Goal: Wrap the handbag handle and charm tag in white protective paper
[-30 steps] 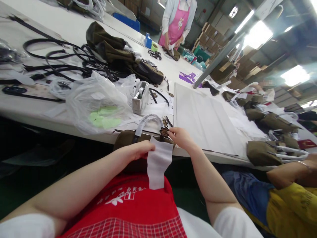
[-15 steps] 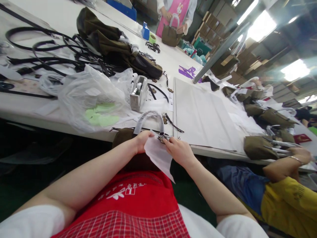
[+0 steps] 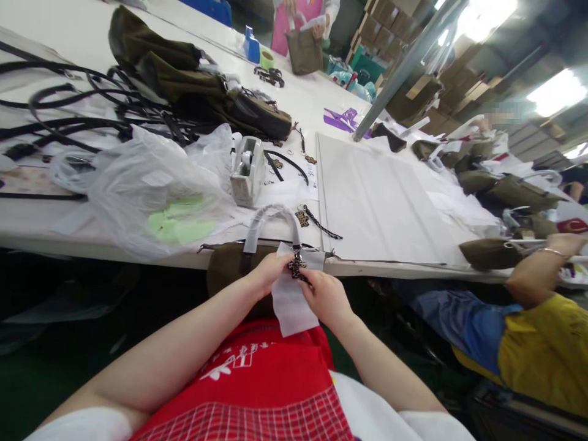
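An olive-brown handbag [image 3: 225,267] leans against the table's front edge before me, its handle [image 3: 274,211] wrapped in whitish film and standing up. A dark patterned charm [image 3: 296,267] hangs at the right foot of the handle. Behind the charm, a thin white paper sheet [image 3: 294,306] hangs over the bag's front. My left hand [image 3: 270,272] is closed, pinching the sheet's upper left beside the charm. My right hand [image 3: 327,294] is closed with thumb and finger on the charm's lower part. On the table just beyond lies another charm [image 3: 302,217] with a braided cord.
A tape dispenser [image 3: 247,171] and a clear plastic bag [image 3: 138,190] with green pieces lie at left, below black straps [image 3: 82,98] and olive bags [image 3: 184,79]. White sheets [image 3: 376,202] cover the right. A co-worker in yellow [image 3: 542,361] sits at right; another person stands across.
The charm now hangs lower, with my right fingers at its lower part. The paper hangs straighter behind it. My view has shifted slightly; the co-worker across has raised a white sheet at their bag.
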`<state>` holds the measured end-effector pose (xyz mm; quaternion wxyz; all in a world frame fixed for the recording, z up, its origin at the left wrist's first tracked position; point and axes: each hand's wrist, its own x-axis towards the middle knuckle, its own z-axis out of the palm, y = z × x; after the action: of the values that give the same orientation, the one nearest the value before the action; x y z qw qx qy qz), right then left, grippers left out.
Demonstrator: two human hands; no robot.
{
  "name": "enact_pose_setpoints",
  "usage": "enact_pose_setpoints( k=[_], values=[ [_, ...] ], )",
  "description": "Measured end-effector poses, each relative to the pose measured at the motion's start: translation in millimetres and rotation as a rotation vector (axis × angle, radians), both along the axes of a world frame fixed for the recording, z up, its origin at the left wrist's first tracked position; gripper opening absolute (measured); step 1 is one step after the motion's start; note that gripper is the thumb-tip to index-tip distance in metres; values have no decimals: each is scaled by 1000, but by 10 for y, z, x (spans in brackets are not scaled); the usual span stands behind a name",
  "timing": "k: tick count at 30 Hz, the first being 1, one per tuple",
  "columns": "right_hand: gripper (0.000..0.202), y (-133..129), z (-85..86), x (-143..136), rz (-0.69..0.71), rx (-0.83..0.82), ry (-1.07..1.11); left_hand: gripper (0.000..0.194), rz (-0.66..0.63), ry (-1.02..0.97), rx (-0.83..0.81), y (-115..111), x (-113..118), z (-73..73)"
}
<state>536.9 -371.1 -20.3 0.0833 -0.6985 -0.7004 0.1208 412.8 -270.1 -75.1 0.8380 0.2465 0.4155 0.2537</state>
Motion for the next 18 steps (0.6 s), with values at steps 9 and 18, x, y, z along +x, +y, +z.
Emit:
enact_pose_setpoints(
  k=[9,18],
  values=[
    [26,-84,-60,-51,-12,111,22,41,11,80,138,-85,-56,49],
    [27,100,-210,316,-404,103,232,46,13,127,192,-113,-85,36]
  ],
)
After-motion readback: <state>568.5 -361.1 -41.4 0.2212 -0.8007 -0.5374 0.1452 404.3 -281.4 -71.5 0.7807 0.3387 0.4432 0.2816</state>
